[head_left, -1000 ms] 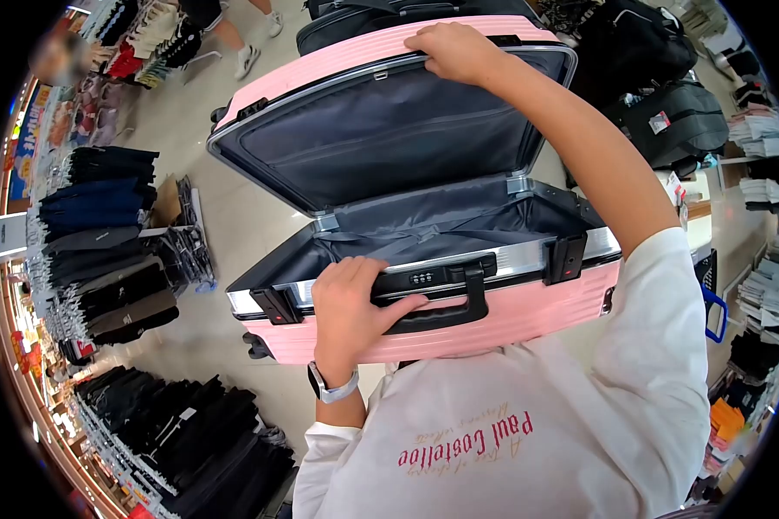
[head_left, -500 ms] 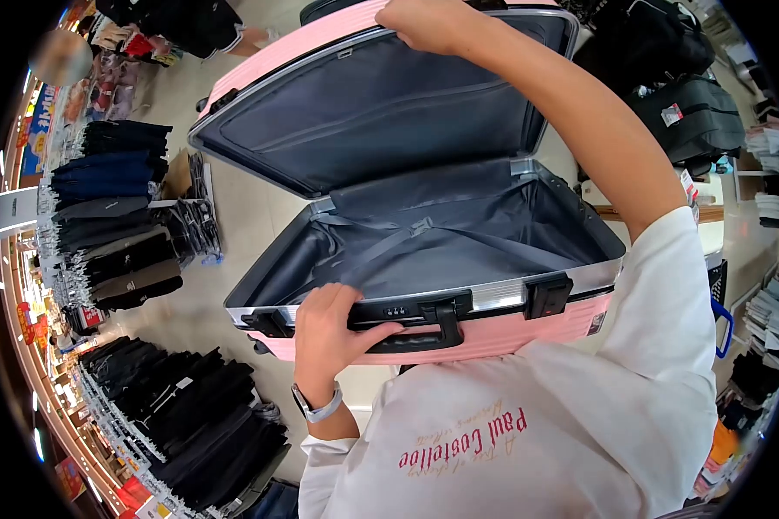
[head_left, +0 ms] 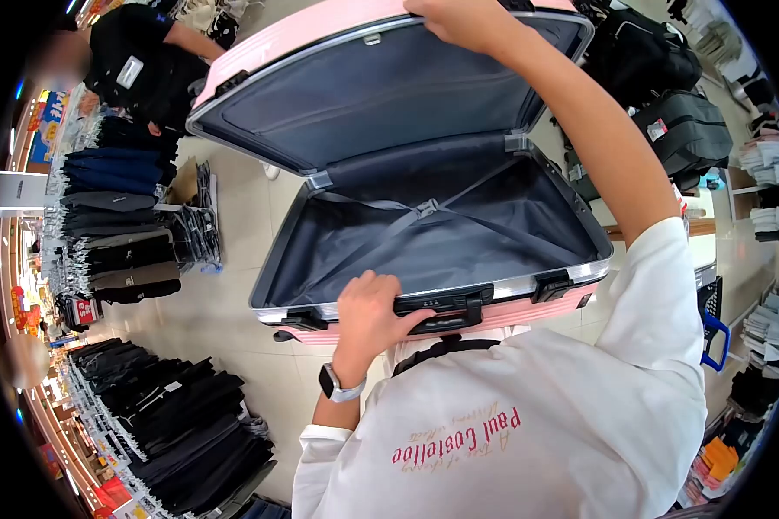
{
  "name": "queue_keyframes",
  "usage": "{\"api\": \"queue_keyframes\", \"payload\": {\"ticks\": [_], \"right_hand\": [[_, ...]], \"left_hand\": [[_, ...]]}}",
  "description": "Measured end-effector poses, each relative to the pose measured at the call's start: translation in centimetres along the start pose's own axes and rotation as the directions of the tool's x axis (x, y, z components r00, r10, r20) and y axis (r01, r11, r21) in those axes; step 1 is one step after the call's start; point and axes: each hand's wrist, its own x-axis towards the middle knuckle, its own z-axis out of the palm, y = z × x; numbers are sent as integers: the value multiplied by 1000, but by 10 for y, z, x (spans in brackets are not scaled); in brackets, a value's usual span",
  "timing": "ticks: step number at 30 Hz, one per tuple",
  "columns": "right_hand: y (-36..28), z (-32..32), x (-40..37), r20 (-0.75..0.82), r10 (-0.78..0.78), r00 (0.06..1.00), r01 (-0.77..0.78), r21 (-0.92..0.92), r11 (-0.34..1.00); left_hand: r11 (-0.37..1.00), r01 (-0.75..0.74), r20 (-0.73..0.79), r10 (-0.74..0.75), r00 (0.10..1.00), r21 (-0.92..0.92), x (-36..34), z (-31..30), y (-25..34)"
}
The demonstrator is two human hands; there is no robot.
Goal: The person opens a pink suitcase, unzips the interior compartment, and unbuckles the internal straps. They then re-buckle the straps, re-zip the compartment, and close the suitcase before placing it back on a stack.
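Two hands held the pink suitcase (head_left: 424,238) open: fingers of the left hand (head_left: 368,316) curled over its front rim beside the handle (head_left: 446,320), those of the right hand (head_left: 459,19) wrapped the raised lid (head_left: 381,95) edge; opening seemed nearly complete, next probably demanding steady lid support

Both grips closed: left hand (head_left: 368,311) low, right hand (head_left: 459,22) raised.

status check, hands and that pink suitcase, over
Left hand grips pink suitcase front rim by handle. Right hand holds lid up. Crossed straps inside. Person in black beyond lid, apart.
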Motion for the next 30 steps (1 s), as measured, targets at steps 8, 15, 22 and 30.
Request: {"api": "queue_keyframes", "payload": {"ticks": [8, 15, 22, 30], "right_hand": [[-4, 8, -1, -98, -58, 993, 63, 49, 997], [8, 25, 12, -90, 16, 996, -10, 65, 998], [17, 45, 25, -145, 102, 984, -91, 79, 993], [12, 41, 25, -217, 118, 969, -88, 143, 986]], "left_hand": [[999, 41, 125, -37, 991, -36, -5, 7, -1], [994, 85, 220, -69, 973, -65, -3, 6, 0], [992, 89, 389, -47, 920, -89, 7, -6, 2], [922, 385, 312, -379, 871, 45, 77, -93, -122]]}}
